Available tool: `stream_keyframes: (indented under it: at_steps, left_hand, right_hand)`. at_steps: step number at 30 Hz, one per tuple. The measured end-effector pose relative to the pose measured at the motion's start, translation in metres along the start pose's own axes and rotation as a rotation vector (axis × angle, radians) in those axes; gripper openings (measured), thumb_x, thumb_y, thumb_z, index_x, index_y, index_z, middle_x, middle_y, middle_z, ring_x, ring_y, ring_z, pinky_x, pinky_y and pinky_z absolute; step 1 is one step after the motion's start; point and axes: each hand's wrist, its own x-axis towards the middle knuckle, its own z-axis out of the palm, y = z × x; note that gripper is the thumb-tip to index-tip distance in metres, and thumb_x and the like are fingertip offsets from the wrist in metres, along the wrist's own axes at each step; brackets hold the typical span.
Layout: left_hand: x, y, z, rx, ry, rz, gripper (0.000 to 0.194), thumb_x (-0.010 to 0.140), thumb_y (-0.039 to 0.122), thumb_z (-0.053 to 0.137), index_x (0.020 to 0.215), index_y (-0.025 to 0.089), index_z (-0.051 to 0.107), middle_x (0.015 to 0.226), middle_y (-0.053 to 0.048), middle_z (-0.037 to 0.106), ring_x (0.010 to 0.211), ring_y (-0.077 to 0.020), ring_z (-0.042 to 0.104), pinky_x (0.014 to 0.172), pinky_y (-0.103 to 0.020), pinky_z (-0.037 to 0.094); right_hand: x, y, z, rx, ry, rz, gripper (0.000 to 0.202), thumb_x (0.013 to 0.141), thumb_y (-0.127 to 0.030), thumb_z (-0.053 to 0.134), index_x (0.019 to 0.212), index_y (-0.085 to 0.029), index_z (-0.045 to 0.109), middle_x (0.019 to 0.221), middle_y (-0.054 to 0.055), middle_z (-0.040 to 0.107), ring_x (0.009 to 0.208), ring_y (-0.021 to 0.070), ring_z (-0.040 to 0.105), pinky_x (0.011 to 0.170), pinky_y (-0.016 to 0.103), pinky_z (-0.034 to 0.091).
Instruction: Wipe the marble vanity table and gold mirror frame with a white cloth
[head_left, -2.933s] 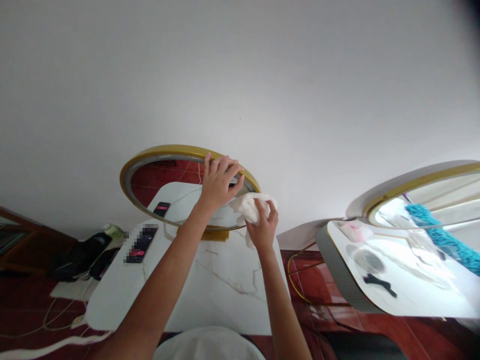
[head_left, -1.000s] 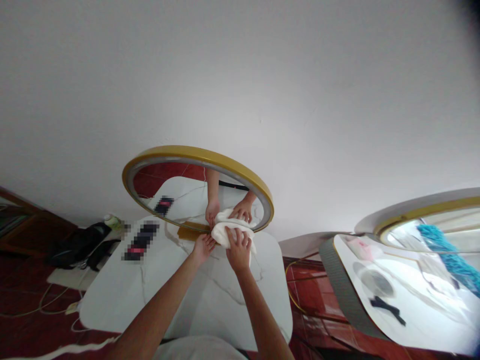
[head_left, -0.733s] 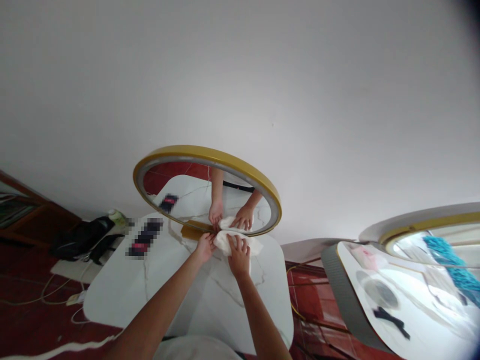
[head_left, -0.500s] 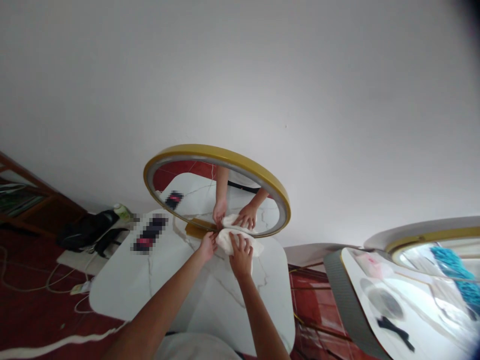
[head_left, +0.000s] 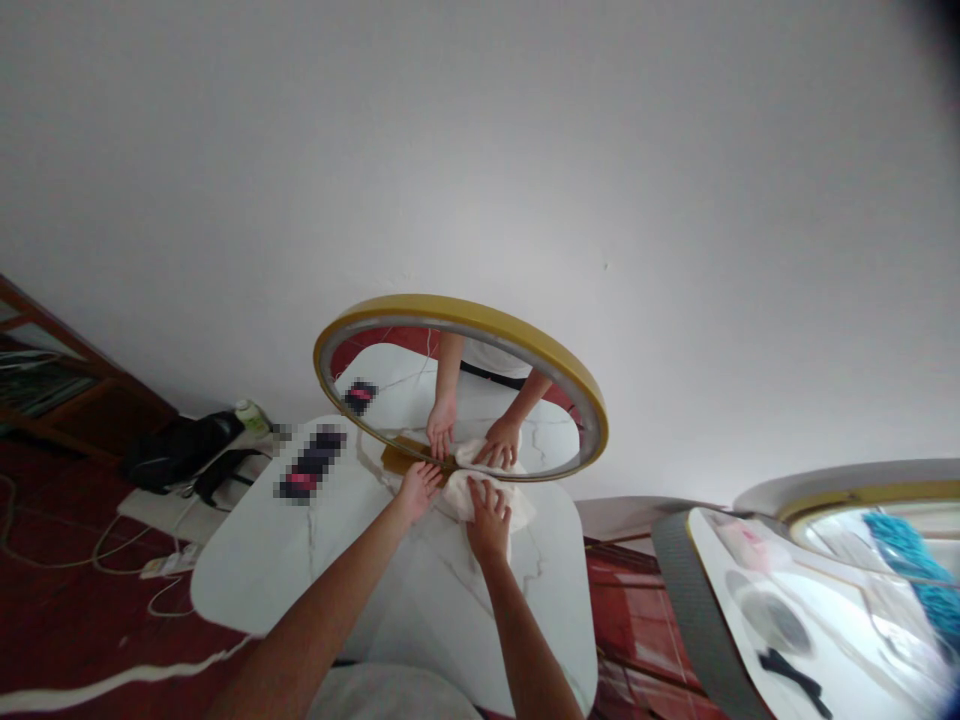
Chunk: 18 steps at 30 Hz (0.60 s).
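Note:
A round gold-framed mirror stands tilted on a gold base at the back of the white marble-patterned table. My right hand presses a crumpled white cloth against the tabletop at the mirror's lower rim, fingers bent over it. Palm turned partly up, my left hand has its fingers stretched out by the base, with nothing held in it. Whether its fingertips touch the base I cannot tell. Both hands and the cloth are reflected in the glass.
A blurred-out dark object lies on the table's left part. At the left, a black bag, a power strip and cables are on or near the floor. To the right stands another white-topped table with a second mirror. A wall rises behind.
My left hand has loosened from the cloth's edge and turned with its fingers extended. My right hand stays on the cloth. The whole view has shifted slightly.

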Motion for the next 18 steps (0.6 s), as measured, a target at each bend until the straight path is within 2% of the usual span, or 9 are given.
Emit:
stream_keyframes:
  at_steps: [2, 5, 8, 12, 15, 18]
  left_hand:
    - [-0.001, 0.005, -0.003, 0.005, -0.001, -0.008, 0.025, 0.087, 0.031, 0.038, 0.098, 0.020, 0.058, 0.113, -0.006, 0.061, 0.103, -0.0181, 0.057, 0.079, -0.029, 0.043]
    - [-0.001, 0.010, -0.008, 0.000, -0.008, -0.009, 0.025, 0.087, 0.031, 0.039, 0.097, 0.020, 0.058, 0.114, -0.006, 0.060, 0.103, -0.0182, 0.056, 0.079, -0.028, 0.043]
    - [0.001, 0.012, -0.012, -0.017, -0.008, 0.002, 0.024, 0.087, 0.030, 0.039, 0.096, 0.019, 0.058, 0.110, -0.006, 0.061, 0.094, -0.0170, 0.059, 0.074, -0.027, 0.044]
    - [0.002, 0.013, -0.014, -0.023, 0.010, 0.016, 0.021, 0.087, 0.029, 0.039, 0.092, 0.019, 0.057, 0.093, -0.004, 0.065, 0.077, -0.0151, 0.061, 0.064, -0.024, 0.043]
    - [0.002, 0.013, -0.013, -0.021, 0.007, 0.028, 0.020, 0.087, 0.027, 0.038, 0.091, 0.019, 0.056, 0.079, -0.001, 0.064, 0.068, -0.0141, 0.059, 0.060, -0.024, 0.042]
    - [0.001, 0.014, -0.010, -0.014, 0.001, 0.030, 0.021, 0.087, 0.027, 0.037, 0.090, 0.019, 0.056, 0.074, 0.000, 0.062, 0.065, -0.0138, 0.058, 0.060, -0.024, 0.042]
  right_hand:
    - [-0.002, -0.001, 0.008, -0.001, -0.063, 0.039, 0.075, 0.076, -0.013, 0.051, 0.140, -0.039, 0.024, 0.144, 0.003, 0.032, 0.123, 0.0302, 0.035, 0.090, 0.043, 0.035]
    - [0.000, -0.005, 0.007, -0.004, -0.079, 0.014, 0.080, 0.074, -0.014, 0.055, 0.141, -0.041, 0.021, 0.146, 0.001, 0.029, 0.125, 0.0310, 0.033, 0.091, 0.044, 0.035]
    - [0.005, -0.013, -0.007, -0.018, -0.022, -0.067, 0.084, 0.073, -0.015, 0.057, 0.142, -0.040, 0.017, 0.147, 0.001, 0.028, 0.127, 0.0319, 0.029, 0.096, 0.047, 0.030]
    - [0.013, -0.028, -0.024, -0.024, 0.085, -0.166, 0.084, 0.075, -0.018, 0.057, 0.143, -0.039, 0.012, 0.146, 0.002, 0.029, 0.126, 0.0318, 0.030, 0.100, 0.049, 0.025]
    - [0.017, -0.039, -0.028, -0.015, 0.109, -0.212, 0.081, 0.077, -0.019, 0.055, 0.143, -0.037, 0.011, 0.146, 0.003, 0.031, 0.124, 0.0312, 0.032, 0.100, 0.050, 0.025]
    - [0.020, -0.045, -0.027, -0.009, 0.104, -0.229, 0.078, 0.079, -0.018, 0.051, 0.143, -0.037, 0.012, 0.143, 0.003, 0.035, 0.123, 0.0307, 0.033, 0.100, 0.052, 0.025]
